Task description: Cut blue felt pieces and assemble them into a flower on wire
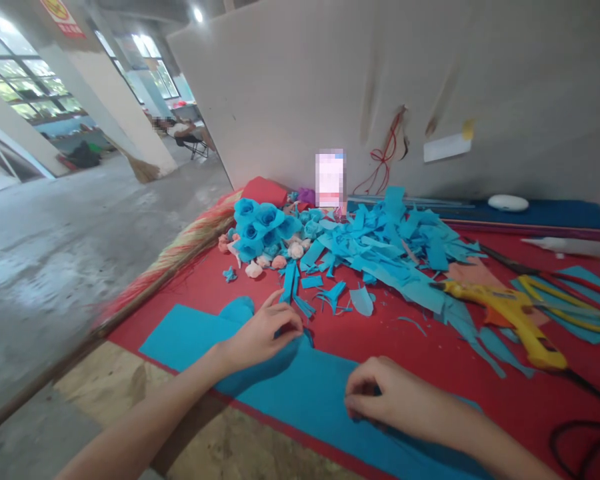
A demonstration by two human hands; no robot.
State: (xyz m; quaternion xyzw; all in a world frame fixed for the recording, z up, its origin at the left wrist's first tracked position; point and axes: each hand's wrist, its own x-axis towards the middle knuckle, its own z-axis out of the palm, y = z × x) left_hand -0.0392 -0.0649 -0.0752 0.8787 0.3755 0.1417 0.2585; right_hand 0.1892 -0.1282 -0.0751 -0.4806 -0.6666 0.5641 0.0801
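A long strip of blue paper [300, 393] lies along the front edge of the red tabletop. Over its left part is my left hand [267, 330], thumb and fingers curled together. Rounded blue paper [237, 309] shows just behind that wrist, and more lies under the fingertips; what they pinch, if anything, is hidden. My right hand [387, 397] is low over the strip's right part, with thumb and forefinger closed in a pinch. Its fingertips are close to the blue paper, but I cannot make out what is between them. Small blue scraps [333, 297] lie beyond both hands.
Blue paper roses [263, 227] and a heap of blue cuttings [395, 243] cover the back. On the right lie a yellow glue gun [510, 303] with its cord, scissors [575, 277] and a white bottle [570, 247]. A pole [165, 273] runs along the left edge.
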